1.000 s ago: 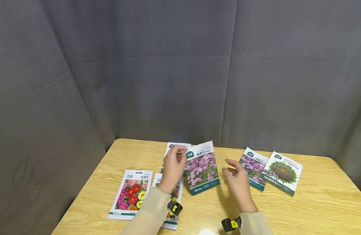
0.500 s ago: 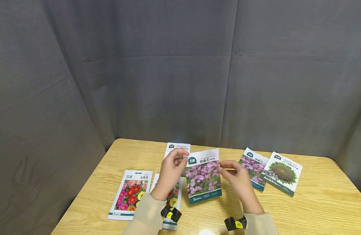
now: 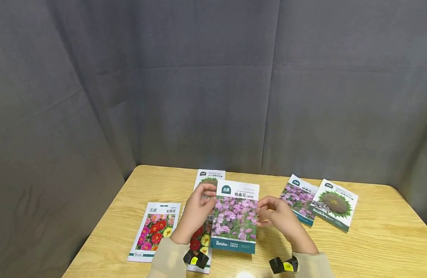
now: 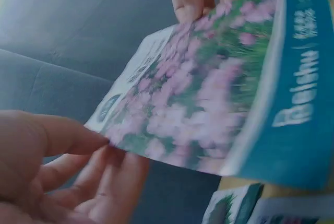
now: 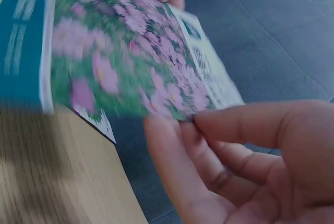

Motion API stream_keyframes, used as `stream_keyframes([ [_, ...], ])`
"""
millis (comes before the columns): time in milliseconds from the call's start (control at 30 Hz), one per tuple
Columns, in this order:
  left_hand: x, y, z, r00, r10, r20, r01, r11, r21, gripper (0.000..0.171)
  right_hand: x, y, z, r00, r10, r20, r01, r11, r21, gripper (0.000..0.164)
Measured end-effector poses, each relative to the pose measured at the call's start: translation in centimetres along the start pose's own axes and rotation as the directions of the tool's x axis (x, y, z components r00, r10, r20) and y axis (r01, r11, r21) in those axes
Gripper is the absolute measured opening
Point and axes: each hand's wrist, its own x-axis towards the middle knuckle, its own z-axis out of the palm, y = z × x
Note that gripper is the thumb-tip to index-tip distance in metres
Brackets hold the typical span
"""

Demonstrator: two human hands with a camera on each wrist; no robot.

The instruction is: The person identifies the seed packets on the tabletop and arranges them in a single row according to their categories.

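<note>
Between both hands a seed packet with pink flowers (image 3: pixel 234 218) is held up above the table, its printed front toward the head camera. The left hand (image 3: pixel 196 208) pinches its left edge between thumb and fingers, as the left wrist view shows on the packet (image 4: pixel 193 98). On the opposite edge the right hand (image 3: pixel 277 214) pinches it too; in the right wrist view the thumb and fingers of that hand (image 5: pixel 245 156) meet at the packet's border. Part of a sunflower packet (image 3: pixel 210 175) is hidden behind the left hand and the held packet.
On the wooden table (image 3: pixel 373 247), a packet with red and yellow flowers (image 3: pixel 155 231) lies at left. A similar packet (image 3: pixel 199 241) is partly covered by the left arm. Another pink-flower packet (image 3: pixel 298 199) and a sunflower packet (image 3: pixel 335 204) lie at right. A grey curtain (image 3: pixel 206 96) hangs behind.
The right hand has come to the packet's right edge and grips it. The packet has come lower and nearer the camera, and stands straighter. The left hand moved down with it.
</note>
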Motion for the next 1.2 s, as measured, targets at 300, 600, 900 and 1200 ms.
stream_keyframes([
  [300,-0.5,-0.1,0.0,0.993,-0.085,0.077,0.066,0.974,0.215,0.031,0.0,0.9,0.2,0.987,0.115,0.112,-0.117,0.993,0.013,0.023],
  [600,-0.9,-1.3,1.0,0.972,-0.204,0.119,0.147,0.918,0.368,0.029,0.2,2.5,1.0,0.972,0.199,0.129,-0.188,0.978,-0.092,0.020],
  [900,-1.2,-2.3,1.9,0.974,-0.210,0.082,0.132,0.827,0.547,0.019,0.1,3.3,1.4,0.970,0.210,0.123,-0.188,0.968,-0.167,0.016],
  [1200,-1.5,-2.8,2.2,0.987,-0.145,0.068,0.075,0.793,0.605,0.017,0.2,3.6,1.8,0.969,0.234,0.079,-0.218,0.961,-0.172,0.018],
])
